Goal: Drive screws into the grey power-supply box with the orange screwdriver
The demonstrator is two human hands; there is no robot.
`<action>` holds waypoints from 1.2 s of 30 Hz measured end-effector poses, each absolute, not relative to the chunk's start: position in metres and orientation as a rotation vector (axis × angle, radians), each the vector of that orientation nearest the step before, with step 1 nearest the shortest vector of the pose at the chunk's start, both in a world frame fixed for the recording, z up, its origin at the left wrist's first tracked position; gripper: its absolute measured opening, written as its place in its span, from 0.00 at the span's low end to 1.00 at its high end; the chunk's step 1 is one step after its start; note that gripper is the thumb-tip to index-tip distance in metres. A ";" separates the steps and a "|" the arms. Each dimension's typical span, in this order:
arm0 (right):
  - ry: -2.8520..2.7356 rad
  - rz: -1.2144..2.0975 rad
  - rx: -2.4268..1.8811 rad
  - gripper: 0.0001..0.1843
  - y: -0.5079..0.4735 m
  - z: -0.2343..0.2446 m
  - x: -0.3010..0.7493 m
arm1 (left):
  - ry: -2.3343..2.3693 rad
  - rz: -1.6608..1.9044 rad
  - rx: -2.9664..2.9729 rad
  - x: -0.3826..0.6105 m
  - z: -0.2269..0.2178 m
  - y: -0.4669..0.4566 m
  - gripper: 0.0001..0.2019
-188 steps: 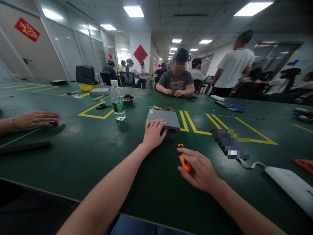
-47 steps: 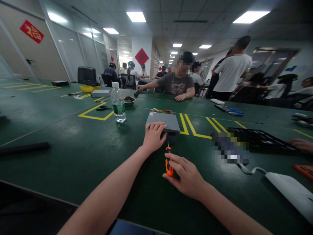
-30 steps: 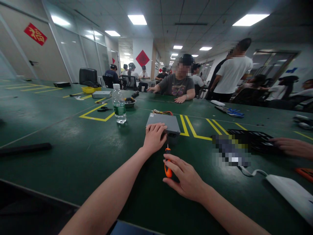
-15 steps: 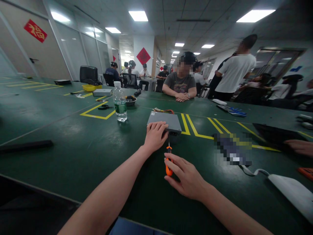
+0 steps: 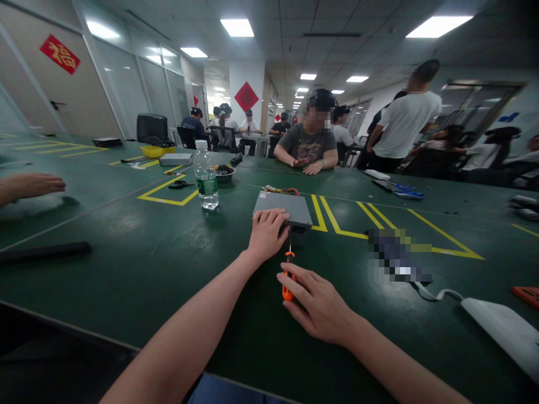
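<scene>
A grey metal computer power supply (image 5: 290, 207) lies on the green table, its coloured cables (image 5: 280, 191) bunched behind it. My left hand (image 5: 269, 233) rests over its near left corner, fingers on top and thumb down the near side, gripping it. In my right hand (image 5: 318, 300) is an orange and black screwdriver (image 5: 288, 286), pinched at the handle between fingertips and thumb. The shaft points away from me to the near face of the power supply. Whether its tip sits in a screw is too small to tell.
A water bottle (image 5: 206, 179) stands left of the power supply, with a metal bowl (image 5: 225, 174) behind it. To the right lie a pixelated dark device (image 5: 396, 255) and a white cabled object (image 5: 501, 331). Another person's hand (image 5: 33, 185) reaches in at the left; a person (image 5: 311, 140) sits opposite.
My right hand and the screwdriver handle have shifted slightly left. Another person's hand has appeared at the left; the dark panel and hand at the right are gone. The person opposite has parted their hands.
</scene>
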State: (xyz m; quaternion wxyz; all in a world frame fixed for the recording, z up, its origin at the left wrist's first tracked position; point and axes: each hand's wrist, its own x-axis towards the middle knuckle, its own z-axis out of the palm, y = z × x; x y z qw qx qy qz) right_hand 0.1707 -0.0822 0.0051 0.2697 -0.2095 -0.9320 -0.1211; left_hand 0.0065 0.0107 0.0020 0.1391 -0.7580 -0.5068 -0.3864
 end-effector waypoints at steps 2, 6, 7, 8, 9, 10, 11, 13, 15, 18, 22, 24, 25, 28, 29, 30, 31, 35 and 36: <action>-2.530 -0.387 -0.562 0.17 -0.083 0.006 0.170 | -1.465 -1.119 -2.189 0.006 0.002 0.011 0.11; -2.405 -0.412 -0.521 0.13 -0.078 0.001 0.172 | -1.469 -1.117 -2.185 0.007 0.002 0.011 0.11; -2.384 -0.391 -0.517 0.13 -0.077 0.000 0.173 | -1.465 -1.115 -2.188 0.007 0.002 0.011 0.12; -2.380 -0.364 -0.517 0.13 -0.077 -0.001 0.173 | -1.463 -1.115 -2.188 0.007 0.002 0.011 0.12; -2.385 -0.337 -0.522 0.13 -0.076 -0.002 0.173 | -1.462 -1.115 -2.187 0.007 0.002 0.011 0.11; -2.397 -0.315 -0.527 0.13 -0.077 -0.001 0.173 | -1.463 -1.115 -2.185 0.007 0.002 0.011 0.12; -2.418 -0.296 -0.536 0.14 -0.077 -0.001 0.173 | -1.465 -1.114 -2.182 0.007 0.002 0.011 0.12; -2.477 -0.285 -0.552 0.17 -0.079 0.002 0.172 | -1.468 -1.114 -2.179 0.006 0.002 0.011 0.12; -2.522 -0.312 -0.560 0.18 -0.081 0.004 0.171 | -1.460 -1.112 -2.186 0.006 0.001 0.011 0.12; -2.488 -0.374 -0.550 0.16 -0.080 0.003 0.172 | -1.449 -1.117 -2.194 0.005 0.001 0.011 0.12; -2.399 -0.339 -0.516 0.12 -0.077 -0.002 0.174 | -1.454 -1.125 -2.191 0.006 0.001 0.011 0.12; -2.424 -0.295 -0.529 0.12 -0.077 -0.003 0.174 | -1.453 -1.121 -2.194 0.006 0.001 0.011 0.12; -2.448 -0.276 -0.548 0.14 -0.077 -0.003 0.174 | -1.455 -1.118 -2.194 0.006 0.001 0.011 0.12; -2.545 -0.247 -0.612 0.19 -0.080 0.000 0.173 | -1.469 -1.111 -2.187 0.007 0.002 0.011 0.12; -2.576 -0.253 -0.622 0.20 -0.081 0.002 0.173 | -1.473 -1.107 -2.186 0.007 0.002 0.011 0.12; -2.593 -0.270 -0.624 0.20 -0.082 0.003 0.172 | -1.473 -1.105 -2.186 0.007 0.002 0.011 0.12; -2.593 -0.298 -0.614 0.19 -0.082 0.004 0.172 | -1.470 -1.102 -2.188 0.006 0.002 0.011 0.12; -2.454 -0.380 -0.527 0.12 -0.079 0.002 0.172 | -1.453 -1.101 -2.191 0.006 0.001 0.011 0.12; -2.422 -0.369 -0.507 0.11 -0.078 0.001 0.172 | -1.453 -1.102 -2.188 0.006 0.001 0.011 0.12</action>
